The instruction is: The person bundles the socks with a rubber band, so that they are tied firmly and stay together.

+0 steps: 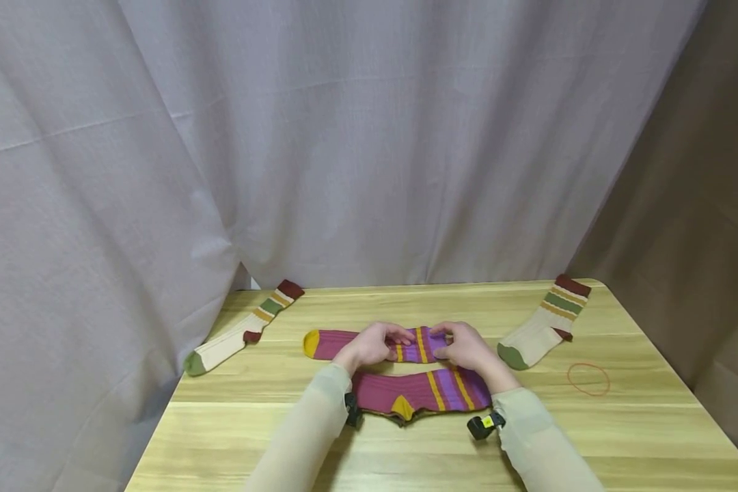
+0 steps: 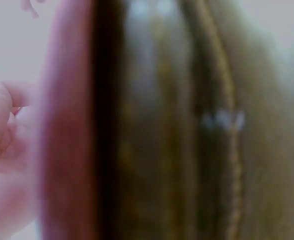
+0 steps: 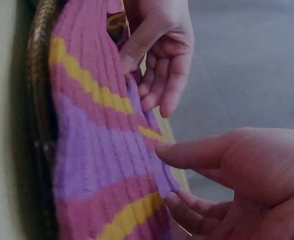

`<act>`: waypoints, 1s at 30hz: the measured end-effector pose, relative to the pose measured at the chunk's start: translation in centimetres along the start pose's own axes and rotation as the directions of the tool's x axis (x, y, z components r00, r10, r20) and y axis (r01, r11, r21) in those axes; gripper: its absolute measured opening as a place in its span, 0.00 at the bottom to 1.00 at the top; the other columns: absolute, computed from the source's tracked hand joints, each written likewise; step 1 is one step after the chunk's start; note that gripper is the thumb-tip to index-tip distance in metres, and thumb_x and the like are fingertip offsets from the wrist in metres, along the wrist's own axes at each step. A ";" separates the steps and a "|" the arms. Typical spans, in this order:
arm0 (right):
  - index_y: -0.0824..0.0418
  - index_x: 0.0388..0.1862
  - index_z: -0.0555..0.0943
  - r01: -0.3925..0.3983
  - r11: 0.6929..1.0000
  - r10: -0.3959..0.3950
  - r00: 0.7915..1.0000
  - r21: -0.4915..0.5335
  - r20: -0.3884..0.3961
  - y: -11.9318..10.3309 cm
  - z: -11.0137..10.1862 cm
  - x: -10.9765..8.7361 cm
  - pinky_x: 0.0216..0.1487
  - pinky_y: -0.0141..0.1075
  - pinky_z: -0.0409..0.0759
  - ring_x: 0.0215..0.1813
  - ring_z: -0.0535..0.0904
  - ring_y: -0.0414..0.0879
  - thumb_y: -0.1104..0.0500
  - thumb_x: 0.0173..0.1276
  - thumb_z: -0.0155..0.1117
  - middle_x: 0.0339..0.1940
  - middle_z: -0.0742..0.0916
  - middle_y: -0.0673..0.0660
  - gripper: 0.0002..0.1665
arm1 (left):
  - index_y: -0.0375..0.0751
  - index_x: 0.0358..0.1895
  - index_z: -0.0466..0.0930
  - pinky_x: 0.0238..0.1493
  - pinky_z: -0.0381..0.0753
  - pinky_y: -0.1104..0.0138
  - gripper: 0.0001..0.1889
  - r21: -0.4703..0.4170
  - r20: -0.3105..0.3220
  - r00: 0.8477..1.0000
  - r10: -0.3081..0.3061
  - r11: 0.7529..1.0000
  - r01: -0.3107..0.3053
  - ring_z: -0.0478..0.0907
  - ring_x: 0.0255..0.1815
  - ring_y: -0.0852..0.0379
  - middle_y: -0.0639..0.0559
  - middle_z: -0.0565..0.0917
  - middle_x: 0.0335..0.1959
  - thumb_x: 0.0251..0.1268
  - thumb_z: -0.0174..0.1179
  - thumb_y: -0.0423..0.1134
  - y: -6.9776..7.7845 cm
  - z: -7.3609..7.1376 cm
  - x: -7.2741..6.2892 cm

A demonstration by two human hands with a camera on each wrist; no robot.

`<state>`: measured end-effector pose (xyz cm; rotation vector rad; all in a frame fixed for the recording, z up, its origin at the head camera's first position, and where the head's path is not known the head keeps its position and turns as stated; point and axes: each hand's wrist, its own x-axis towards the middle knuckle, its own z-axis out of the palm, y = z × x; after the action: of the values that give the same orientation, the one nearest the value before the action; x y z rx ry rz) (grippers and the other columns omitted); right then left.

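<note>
A maroon sock [image 1: 338,345] with a mustard toe and purple-and-yellow striped cuff lies sideways on the table. My left hand [image 1: 375,344] is over its middle, the thumb [image 3: 130,61] at the knit and the other fingers loosely bent. At the cuff end is my right hand [image 1: 465,347], its thumb and fingers spread apart and touching the cuff edges. Closer to me lies a matching sock [image 1: 384,393], mustard heel toward me, beneath my wrists. Its blurred pink edge [image 2: 67,125] covers much of the left wrist view, with part of my left hand [image 2: 7,165] behind it.
One cream sock [image 1: 221,345] with green toe and striped cuff lies at the table's left edge. Its match [image 1: 538,335] is on the right, near a reddish ring mark [image 1: 588,379] on the wood table [image 1: 639,424]. Grey curtains [image 1: 369,150] hang behind the table.
</note>
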<state>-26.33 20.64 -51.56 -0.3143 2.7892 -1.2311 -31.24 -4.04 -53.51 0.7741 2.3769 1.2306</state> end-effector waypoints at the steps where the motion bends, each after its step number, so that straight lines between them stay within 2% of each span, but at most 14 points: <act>1: 0.69 0.58 0.86 0.001 1.000 -0.001 1.000 -0.007 -0.006 0.1 0.1 0.1 0.57 0.56 0.83 0.59 0.83 0.66 0.67 0.59 0.78 0.58 0.87 0.70 0.27 | 0.42 0.62 0.87 0.62 0.80 0.59 0.31 -0.007 0.002 1.000 -0.002 1.000 0.002 0.82 0.57 0.55 0.52 0.90 0.53 0.57 0.65 0.13 0.0 0.1 0.0; 5: 0.66 0.56 0.87 -0.028 0.999 0.027 0.999 -0.036 -0.022 0.5 0.4 0.2 0.63 0.59 0.78 0.61 0.81 0.65 0.69 0.54 0.80 0.57 0.87 0.69 0.28 | 0.43 0.63 0.87 0.62 0.79 0.59 0.30 -0.022 0.001 1.000 -0.003 1.000 0.003 0.82 0.57 0.55 0.53 0.90 0.52 0.59 0.66 0.14 0.0 0.2 0.1; 9: 0.62 0.55 0.88 -0.095 0.995 0.095 0.995 -0.015 -0.002 1.0 0.5 0.3 0.51 0.51 0.79 0.49 0.81 0.58 0.69 0.55 0.81 0.47 0.87 0.64 0.26 | 0.43 0.64 0.86 0.61 0.80 0.60 0.30 -0.034 0.003 1.000 0.004 0.999 -0.004 0.82 0.56 0.54 0.52 0.89 0.52 0.60 0.67 0.15 -0.1 0.3 0.1; 12: 0.62 0.53 0.88 -0.111 0.994 0.111 0.994 -0.003 0.015 1.2 0.5 0.5 0.45 0.46 0.76 0.43 0.77 0.53 0.68 0.55 0.81 0.40 0.83 0.60 0.24 | 0.43 0.64 0.86 0.60 0.80 0.61 0.30 -0.044 0.000 1.000 0.001 0.999 -0.001 0.82 0.56 0.55 0.52 0.89 0.52 0.60 0.67 0.15 -0.3 0.2 0.1; 16: 0.64 0.54 0.88 -0.129 0.992 0.129 0.991 -0.004 0.035 1.2 0.3 0.6 0.47 0.46 0.75 0.44 0.76 0.53 0.68 0.58 0.80 0.41 0.82 0.60 0.23 | 0.44 0.65 0.86 0.58 0.80 0.64 0.30 -0.041 0.003 1.000 -0.006 0.999 0.006 0.82 0.55 0.58 0.53 0.89 0.53 0.61 0.68 0.16 -0.5 0.2 0.0; 19: 0.64 0.54 0.89 -0.128 0.991 0.130 0.991 -0.031 0.045 1.3 0.2 0.6 0.48 0.47 0.76 0.44 0.77 0.53 0.64 0.61 0.80 0.42 0.84 0.59 0.21 | 0.43 0.66 0.85 0.58 0.80 0.66 0.29 -0.048 0.015 1.000 0.002 0.999 -0.002 0.82 0.56 0.59 0.52 0.89 0.55 0.63 0.68 0.17 -0.6 0.1 -0.1; 24: 0.63 0.52 0.89 -0.113 0.992 0.116 0.992 -0.047 0.053 1.2 0.2 0.8 0.47 0.45 0.76 0.43 0.77 0.52 0.58 0.68 0.77 0.42 0.84 0.58 0.17 | 0.37 0.67 0.83 0.60 0.81 0.63 0.27 -0.107 0.036 0.998 0.045 0.993 -0.041 0.82 0.59 0.52 0.45 0.88 0.58 0.65 0.66 0.18 -0.4 -0.6 -0.8; 27: 0.63 0.51 0.89 -0.126 0.992 0.128 0.991 -0.028 0.050 1.1 0.2 0.7 0.48 0.44 0.75 0.43 0.76 0.51 0.61 0.68 0.77 0.41 0.83 0.58 0.15 | 0.36 0.69 0.82 0.63 0.81 0.59 0.26 -0.117 0.037 0.997 0.065 0.991 -0.061 0.81 0.62 0.47 0.42 0.86 0.60 0.67 0.67 0.20 -0.3 -1.2 -1.5; 30: 0.64 0.51 0.88 -0.137 0.991 0.137 0.989 -0.013 0.047 1.0 0.2 0.6 0.47 0.44 0.74 0.43 0.75 0.52 0.64 0.67 0.77 0.39 0.81 0.58 0.15 | 0.37 0.70 0.81 0.66 0.79 0.55 0.26 -0.085 0.014 0.997 0.076 0.994 -0.074 0.80 0.65 0.45 0.41 0.85 0.62 0.69 0.68 0.24 -0.4 -1.7 -2.2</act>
<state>-27.07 21.02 -52.46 -0.1475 2.7254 -1.1644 -30.53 -6.66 -52.73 0.8507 2.2854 1.3393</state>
